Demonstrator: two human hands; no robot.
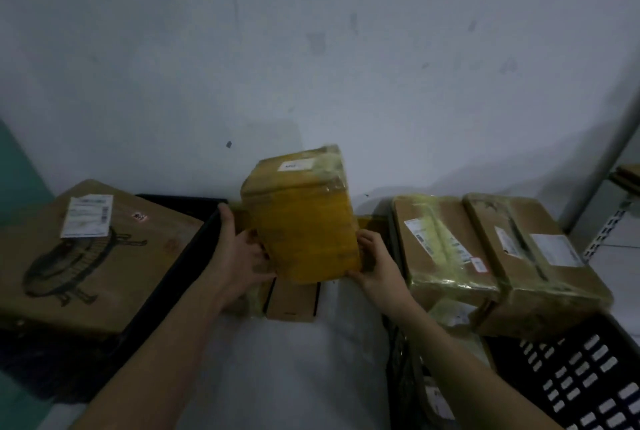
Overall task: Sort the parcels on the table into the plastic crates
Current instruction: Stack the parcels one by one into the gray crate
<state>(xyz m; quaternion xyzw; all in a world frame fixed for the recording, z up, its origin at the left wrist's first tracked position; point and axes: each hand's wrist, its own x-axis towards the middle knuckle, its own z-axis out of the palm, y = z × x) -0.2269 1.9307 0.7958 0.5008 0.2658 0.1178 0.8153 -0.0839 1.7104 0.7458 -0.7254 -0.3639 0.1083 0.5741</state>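
A yellow taped parcel [304, 222] with a small white label on top is held tilted above the white table [294, 360], near the wall. My left hand [242, 253] grips its lower left side and my right hand [375, 267] grips its lower right corner. Under it on the table lies a small brown box [292, 301] with dark edges. A black crate [194, 249] on the left holds a large cardboard box [90, 256] with a drawing and a white label. On the right, two taped brown parcels [443, 246] [533, 263] lie in another crate.
A black perforated crate [581, 384] stands at the lower right. Another labelled parcel [436, 395] lies low between my right forearm and that crate. The grey wall runs close behind the table. A metal shelf post [606, 222] rises at the far right.
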